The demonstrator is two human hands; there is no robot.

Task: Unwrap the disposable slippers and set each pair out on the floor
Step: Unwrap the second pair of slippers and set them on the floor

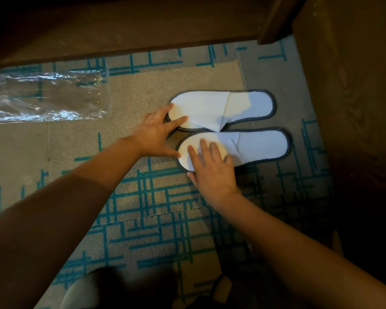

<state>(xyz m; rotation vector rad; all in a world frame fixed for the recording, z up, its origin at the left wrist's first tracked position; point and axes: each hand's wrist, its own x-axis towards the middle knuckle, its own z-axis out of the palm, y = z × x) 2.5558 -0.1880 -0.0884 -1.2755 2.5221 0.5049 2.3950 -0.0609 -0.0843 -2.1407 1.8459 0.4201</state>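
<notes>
Two flat white slippers with dark grey edging lie side by side on the carpet, toes to the left. My left hand (157,134) rests with spread fingers on the toe end of the far slipper (239,107), the thumb reaching toward the near one. The toe part of the near slipper (263,144) lies under my right hand (212,168), palm down and fingers apart. Neither hand grips anything. An empty clear plastic wrapper (45,97) lies flat on the carpet at the far left.
The carpet (143,219) is beige with teal line patterns. Dark wooden furniture (352,85) stands close on the right of the slippers, and a wooden board (120,30) runs along the back. A pale rounded shape (80,293) sits at the bottom edge.
</notes>
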